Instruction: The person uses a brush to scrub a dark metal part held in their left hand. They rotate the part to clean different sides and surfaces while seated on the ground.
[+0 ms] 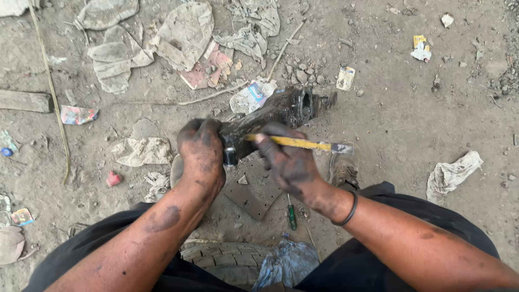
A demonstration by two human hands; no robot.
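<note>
My left hand (pixel 201 151), black with grease, is closed around the near end of a dark, greasy metal part (pixel 286 108) that stretches up and to the right above the dirt. My right hand (pixel 289 162) grips a yellow-handled tool (pixel 303 143) lying crosswise against the part, its handle end pointing right. A dark band circles my right wrist. The tool's working tip is hidden behind my fingers and the part.
A green-handled screwdriver (pixel 291 213) and a flat metal plate (pixel 248 199) lie on the dirt below my hands. A tyre (pixel 224 259) and a blue-grey rag (pixel 286 262) sit between my knees. Rags, paper scraps, stones and a wooden plank (pixel 24 101) litter the ground.
</note>
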